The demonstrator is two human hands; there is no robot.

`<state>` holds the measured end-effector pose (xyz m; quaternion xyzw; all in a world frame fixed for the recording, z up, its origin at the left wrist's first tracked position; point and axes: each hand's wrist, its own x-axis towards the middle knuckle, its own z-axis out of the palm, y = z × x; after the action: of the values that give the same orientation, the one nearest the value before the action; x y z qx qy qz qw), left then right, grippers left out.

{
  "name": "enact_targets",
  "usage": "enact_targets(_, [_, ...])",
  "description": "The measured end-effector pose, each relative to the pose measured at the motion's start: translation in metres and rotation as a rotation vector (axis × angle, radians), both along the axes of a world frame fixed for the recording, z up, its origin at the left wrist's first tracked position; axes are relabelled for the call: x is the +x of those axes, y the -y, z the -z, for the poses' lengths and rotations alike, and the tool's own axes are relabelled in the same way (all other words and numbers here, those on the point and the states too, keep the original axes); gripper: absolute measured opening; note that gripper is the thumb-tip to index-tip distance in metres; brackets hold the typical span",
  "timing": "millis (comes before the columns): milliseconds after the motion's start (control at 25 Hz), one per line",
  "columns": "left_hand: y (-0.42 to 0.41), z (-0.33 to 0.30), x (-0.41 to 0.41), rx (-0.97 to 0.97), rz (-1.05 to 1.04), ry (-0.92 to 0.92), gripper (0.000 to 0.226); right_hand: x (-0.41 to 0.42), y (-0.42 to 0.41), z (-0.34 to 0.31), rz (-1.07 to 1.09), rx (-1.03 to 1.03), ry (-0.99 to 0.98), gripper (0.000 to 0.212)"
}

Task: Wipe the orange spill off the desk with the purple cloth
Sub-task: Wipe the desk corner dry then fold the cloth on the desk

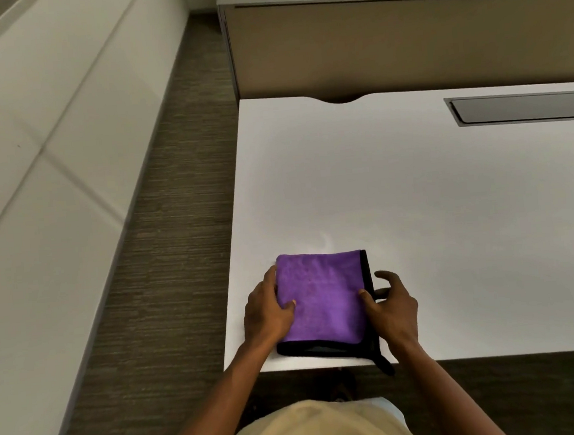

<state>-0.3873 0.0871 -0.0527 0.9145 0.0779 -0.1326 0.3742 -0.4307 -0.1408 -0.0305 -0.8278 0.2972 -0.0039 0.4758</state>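
Observation:
A folded purple cloth point(322, 297) with a black trim lies flat on the white desk point(434, 226), close to its front left corner. My left hand point(269, 313) grips the cloth's left edge, thumb on top. My right hand point(394, 306) holds its right edge, thumb on the purple face and fingers curled by the black trim. A black loop of the cloth hangs over the desk's front edge. No orange spill shows on the desk; a faint sheen lies just beyond the cloth.
A grey recessed cable hatch point(524, 107) sits in the desk at the back right. A tan partition panel point(402, 43) rises behind the desk. Carpeted floor point(165, 261) and a white wall run along the left.

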Motion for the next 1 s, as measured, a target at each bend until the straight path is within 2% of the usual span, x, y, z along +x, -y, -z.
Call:
enact_targets(160, [-0.003, 0.004, -0.002, -0.015, 0.028, 0.041, 0.087, -0.013, 0.005, -0.003, -0.063, 0.045, 0.129, 0.043])
enact_targets(280, [0.0, 0.004, -0.007, 0.074, 0.046, 0.076, 0.079, -0.022, 0.008, 0.005, -0.105, 0.077, -0.024, 0.046])
enact_targets(360, [0.006, 0.001, -0.009, 0.182, 0.087, 0.178, 0.07, -0.018, 0.01, 0.006, -0.098, 0.066, -0.048, 0.054])
enact_targets(520, [0.028, -0.012, 0.013, 0.126, 0.263, 0.357, 0.054, -0.016, 0.006, -0.004, -0.084, 0.087, 0.117, 0.058])
enact_targets(600, [0.039, -0.014, 0.033, 0.129, 0.361, 0.335, 0.053, -0.022, 0.007, -0.001, -0.088, 0.109, 0.114, 0.057])
enact_targets(720, [0.043, -0.01, 0.054, 0.284, 0.449, 0.208, 0.052, -0.029, 0.012, 0.006, -0.08, 0.029, -0.066, 0.061])
enact_targets(800, [0.043, -0.007, 0.052, 0.294, 0.382, 0.233, 0.056, -0.026, 0.016, 0.009, -0.126, -0.105, -0.063, 0.063])
enact_targets(880, [0.041, -0.005, 0.035, 0.273, 0.226, 0.255, 0.064, -0.023, 0.013, 0.008, -0.165, -0.134, -0.029, 0.066])
enact_targets(1000, [0.03, -0.003, 0.0, 0.225, -0.002, 0.069, 0.075, -0.019, 0.008, 0.01, -0.233, -0.153, -0.062, 0.074])
